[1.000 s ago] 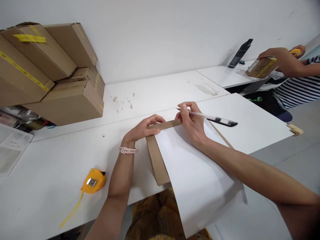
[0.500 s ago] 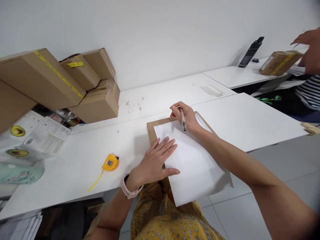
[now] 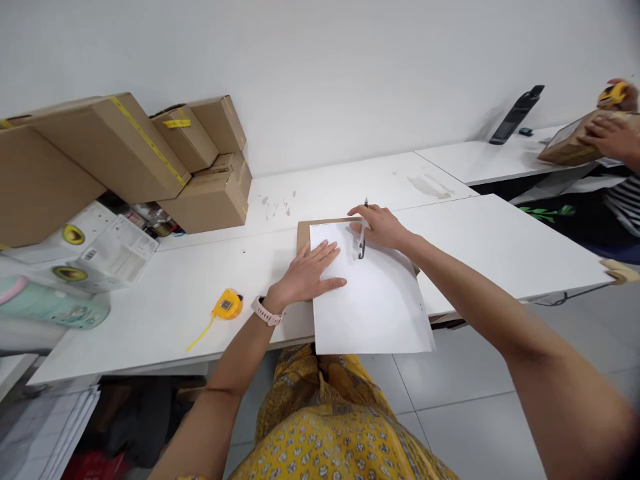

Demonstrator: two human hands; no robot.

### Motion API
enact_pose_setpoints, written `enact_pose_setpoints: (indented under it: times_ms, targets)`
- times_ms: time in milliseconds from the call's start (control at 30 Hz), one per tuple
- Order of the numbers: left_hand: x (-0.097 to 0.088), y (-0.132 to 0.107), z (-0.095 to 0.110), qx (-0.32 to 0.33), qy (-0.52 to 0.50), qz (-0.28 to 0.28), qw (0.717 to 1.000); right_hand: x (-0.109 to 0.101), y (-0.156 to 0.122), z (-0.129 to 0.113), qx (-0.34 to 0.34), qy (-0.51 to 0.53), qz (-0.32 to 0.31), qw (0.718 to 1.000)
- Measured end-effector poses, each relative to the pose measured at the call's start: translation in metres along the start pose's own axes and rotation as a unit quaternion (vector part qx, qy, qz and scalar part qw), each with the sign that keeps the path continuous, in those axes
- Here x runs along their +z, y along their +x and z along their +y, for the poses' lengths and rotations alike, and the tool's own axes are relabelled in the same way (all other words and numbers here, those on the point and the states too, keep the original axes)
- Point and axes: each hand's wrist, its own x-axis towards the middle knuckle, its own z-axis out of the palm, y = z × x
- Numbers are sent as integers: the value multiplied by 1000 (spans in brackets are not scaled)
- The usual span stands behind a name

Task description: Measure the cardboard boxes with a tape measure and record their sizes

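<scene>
A large white sheet of paper (image 3: 370,307) lies over a brown cardboard piece (image 3: 303,233), its near end hanging past the desk edge. My left hand (image 3: 315,272) rests flat on the sheet's left side with fingers spread. In my right hand (image 3: 380,227), near the sheet's top, a clear pen (image 3: 363,233) is held between the fingers, its dark end toward the paper. Whether that end touches the paper I cannot tell. Left of my left wrist sits a yellow tape measure (image 3: 229,305) with a short length of tape pulled out.
Cardboard boxes (image 3: 205,200) are stacked at the back left, beside an avocado-printed carton (image 3: 105,247) and a mint bottle (image 3: 60,303). At far right, a co-worker's hand (image 3: 613,137) rests on a brown box (image 3: 570,143), near a black bottle (image 3: 517,115).
The sheet and cardboard now sit straighter to my view. My right hand has turned the pen more upright. The co-worker's box has shifted, and a yellow tape measure shows in their other hand.
</scene>
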Motion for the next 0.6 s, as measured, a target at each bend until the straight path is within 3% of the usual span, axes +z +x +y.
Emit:
enact_pose_setpoints:
  times_ms: [133,200,300,400,467,533,600]
  targets:
    - [-11,-27,-8,-37,14,69,997,18,11,3,15,15,-16,1000]
    - [-10,-60,-23,-81,25,132,988,25,11,4,13,30,-17,999]
    - [5,-124,-57,-206,42,222,952,25,10,1,25,32,7,999]
    - [31,-187,-89,-342,28,255,904,7,4,-2,86,19,101,991]
    - [48,-219,-103,-389,4,255,885,-12,-10,-1,161,26,181,970]
    - [60,-240,-111,-423,-19,249,871,-31,-38,2,246,26,235,940]
    - [68,-247,-117,-453,-43,244,856,-41,-75,4,302,-3,238,923]
